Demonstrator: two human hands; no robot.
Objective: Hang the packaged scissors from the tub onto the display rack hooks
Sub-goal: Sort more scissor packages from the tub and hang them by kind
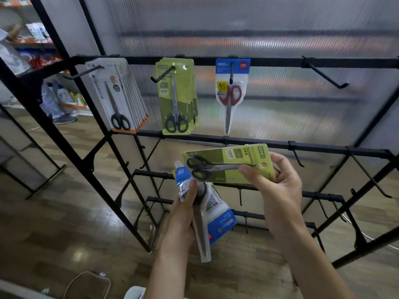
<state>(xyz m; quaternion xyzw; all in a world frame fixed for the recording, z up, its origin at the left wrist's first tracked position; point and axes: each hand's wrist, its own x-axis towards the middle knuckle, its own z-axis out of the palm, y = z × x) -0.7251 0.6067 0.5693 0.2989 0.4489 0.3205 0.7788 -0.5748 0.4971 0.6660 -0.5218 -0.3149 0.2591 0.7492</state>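
Wood-look flooring point(71, 214) runs under a black display rack point(216, 61) that fills most of the frame, backed by a ribbed translucent panel point(259, 29). Along the rack's top bar, three hooks carry stock: at upper left a thick stack of white-and-orange scissor packs point(121, 93), in the upper middle a few green scissor packs point(176, 98), and just right of those a single blue-topped pack with red-handled scissors point(232, 91). Further right on the same bar an empty hook point(326, 77) juts out with nothing on it. The lower bars hold more bare hooks.

In the lower middle, a person's right hand point(278, 186) pinches a green pack of black-handled scissors point(228, 165), held sideways in front of the second bar, thumb on the face of the card and fingers curled behind its right end, near the hanging hole. Just below and left, the left hand point(183, 214) grips a bundle of blue-and-clear scissor packs point(210, 214), thumb laid along the front; the bundle points downward, and how many packs are in it I cannot tell.

At upper left, behind the rack, blurred shop shelves point(26, 39) show coloured goods. A pale rim at the bottom edge may be the tub, though I cannot be sure.
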